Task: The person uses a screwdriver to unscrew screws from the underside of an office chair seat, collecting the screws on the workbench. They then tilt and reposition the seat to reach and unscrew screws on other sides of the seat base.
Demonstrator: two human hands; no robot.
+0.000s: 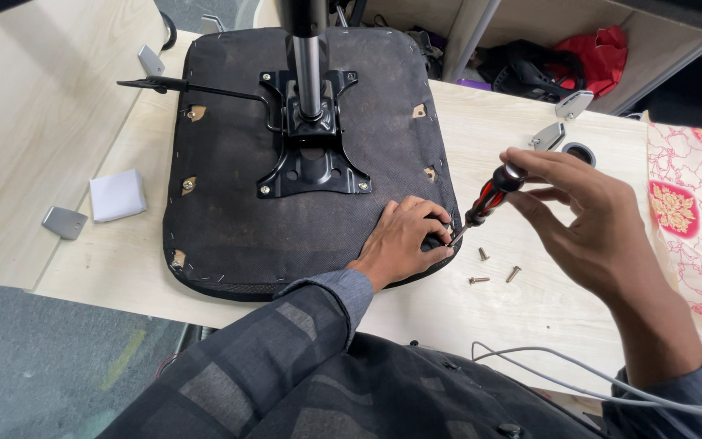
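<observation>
An upturned black chair seat (229,162) lies on a pale wooden table (530,317), with a black metal mounting plate (312,154) and a chrome post (309,73) bolted at its middle. My left hand (404,240) rests on the seat's near right edge, fingers curled around a small dark part beside the screwdriver tip. My right hand (587,219) holds a red-and-black screwdriver (485,199) by its handle top, the tip angled down-left to the seat edge by my left fingers. Three loose screws (493,268) lie on the table just right of the seat.
A white folded pad (117,195) and a grey metal bracket (64,222) lie left of the seat. More grey brackets (548,136) and a dark ring (578,152) sit at the back right. A red patterned cloth (688,219) covers the right edge. Grey cables (578,370) cross near me.
</observation>
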